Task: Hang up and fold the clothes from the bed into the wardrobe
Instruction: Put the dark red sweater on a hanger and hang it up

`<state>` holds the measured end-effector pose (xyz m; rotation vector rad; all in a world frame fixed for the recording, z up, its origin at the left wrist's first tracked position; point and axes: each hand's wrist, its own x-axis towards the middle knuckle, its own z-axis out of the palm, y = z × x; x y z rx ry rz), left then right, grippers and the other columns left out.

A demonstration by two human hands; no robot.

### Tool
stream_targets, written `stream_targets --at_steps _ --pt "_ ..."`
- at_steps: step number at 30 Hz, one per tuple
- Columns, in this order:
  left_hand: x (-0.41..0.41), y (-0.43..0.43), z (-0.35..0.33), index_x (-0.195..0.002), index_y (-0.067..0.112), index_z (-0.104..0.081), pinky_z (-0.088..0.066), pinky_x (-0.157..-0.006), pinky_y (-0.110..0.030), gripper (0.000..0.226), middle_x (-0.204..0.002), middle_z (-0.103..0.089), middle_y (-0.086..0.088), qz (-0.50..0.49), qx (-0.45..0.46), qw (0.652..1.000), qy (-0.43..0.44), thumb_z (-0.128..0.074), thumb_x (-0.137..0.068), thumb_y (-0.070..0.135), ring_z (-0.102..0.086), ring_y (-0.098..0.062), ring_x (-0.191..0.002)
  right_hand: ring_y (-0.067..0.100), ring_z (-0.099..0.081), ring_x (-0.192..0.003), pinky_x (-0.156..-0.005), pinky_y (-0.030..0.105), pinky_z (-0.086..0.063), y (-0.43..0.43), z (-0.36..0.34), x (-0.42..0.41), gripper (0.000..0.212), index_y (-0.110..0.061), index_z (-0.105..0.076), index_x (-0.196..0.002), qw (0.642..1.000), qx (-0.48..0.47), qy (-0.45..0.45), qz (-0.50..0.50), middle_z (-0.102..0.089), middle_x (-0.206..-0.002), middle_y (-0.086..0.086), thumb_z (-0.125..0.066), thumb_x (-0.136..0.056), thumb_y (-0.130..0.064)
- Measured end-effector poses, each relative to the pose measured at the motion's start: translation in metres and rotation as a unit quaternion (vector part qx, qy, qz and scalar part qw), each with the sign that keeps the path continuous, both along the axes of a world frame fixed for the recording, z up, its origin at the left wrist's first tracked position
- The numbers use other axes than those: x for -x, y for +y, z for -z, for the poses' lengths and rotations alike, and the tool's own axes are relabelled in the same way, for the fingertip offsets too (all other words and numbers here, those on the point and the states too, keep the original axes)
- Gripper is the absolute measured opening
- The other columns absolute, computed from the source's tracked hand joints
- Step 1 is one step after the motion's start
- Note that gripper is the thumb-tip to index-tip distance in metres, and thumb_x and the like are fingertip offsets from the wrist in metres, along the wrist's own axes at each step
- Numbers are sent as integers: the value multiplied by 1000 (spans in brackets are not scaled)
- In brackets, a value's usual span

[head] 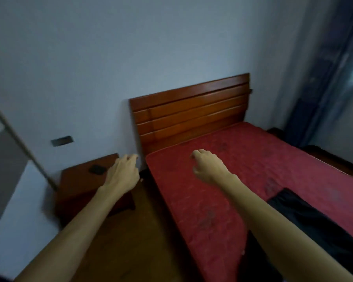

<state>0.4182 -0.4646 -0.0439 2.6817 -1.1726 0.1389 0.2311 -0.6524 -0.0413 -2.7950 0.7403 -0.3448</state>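
Observation:
A bed (243,159) with a red patterned cover fills the right half of the view. A black garment (314,220) lies on it at the lower right, partly hidden behind my right forearm. My right hand (209,166) hovers above the bed's near left part, fingers loosely curled, holding nothing. My left hand (122,174) is stretched out over the gap between the bed and a nightstand, fingers loosely curled and empty. No wardrobe is in view.
A wooden headboard (192,112) stands against the pale wall. A low wooden nightstand (86,186) with a small dark object (97,169) on top sits left of the bed. Wooden floor (135,241) runs between them. A dark curtain (334,78) hangs at right.

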Motion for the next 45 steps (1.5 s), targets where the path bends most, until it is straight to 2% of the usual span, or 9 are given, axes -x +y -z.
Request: stream_targets --at_steps 6,12,22,25,29,34,39,42,45 --pt "44 -129 40 -138 19 -49 -49 -92 -40 43 -132 -55 -9 165 -68 982 67 -45 -96 27 -56 -27 -118 31 -59 -106 -91 44 -50 -56 38 82 35 -10 -56 -120 989 -56 57 126 -59 -115 9 -54 -91 -30" --pt "107 -218 80 -125 21 -61 -50 -94 -38 35 -122 -65 -5 298 -113 943 99 -50 -93 30 -61 -25 -114 33 -58 -103 -89 42 -49 -84 78 152 37 -9 -53 -120 960 -104 99 240 -58 -114 10 -56 -92 -34" --pt "255 -282 133 -124 21 -60 -51 -91 -38 34 -119 -67 -5 446 -200 861 142 -51 -93 31 -63 -27 -109 32 -58 -101 -84 37 -45 -49 142 316 34 -13 -55 -115 876 -197 95 429 -58 -111 9 -57 -89 -34" --pt "308 -288 143 -125 20 -59 -52 -89 -38 33 -119 -66 -6 478 -217 835 168 -48 -95 28 -63 -26 -104 31 -59 -106 -88 38 -47 -39 152 371 35 -13 -57 -119 849 -214 68 478 -62 -114 8 -57 -89 -30" --pt "388 -295 154 -126 19 -58 -53 -90 -42 32 -120 -65 -5 510 -245 801 196 -46 -97 27 -63 -23 -100 25 -62 -102 -86 38 -50 -31 159 446 31 -13 -59 -119 823 -236 -7 517 -68 -108 6 -57 -94 -31" --pt "507 -297 165 -124 21 -60 -54 -89 -40 32 -118 -66 -4 530 -257 782 204 -49 -95 30 -64 -23 -99 23 -62 -101 -87 33 -48 -17 165 547 28 -9 -61 -117 788 -255 -72 556 -69 -106 7 -58 -95 -27" --pt "594 -292 175 -126 18 -59 -56 -85 -40 32 -112 -68 -5 557 -280 749 226 -49 -97 28 -66 -21 -92 19 -64 -97 -83 33 -50 4 180 634 25 -13 -62 -110 734 -299 -83 605 -69 -100 2 -56 -94 -31" --pt "622 -293 185 -126 18 -59 -56 -84 -40 32 -114 -68 -5 559 -284 742 235 -49 -97 28 -66 -23 -94 17 -64 -88 -77 34 -52 9 197 665 23 -13 -62 -104 711 -317 -78 623 -67 -93 0 -55 -95 -33" --pt "630 -294 203 -127 20 -57 -55 -86 -42 33 -115 -68 -4 545 -303 742 244 -49 -96 27 -64 -23 -95 13 -60 -83 -68 26 -46 9 220 673 21 -15 -61 -104 690 -353 -72 628 -64 -91 -2 -54 -97 -33"
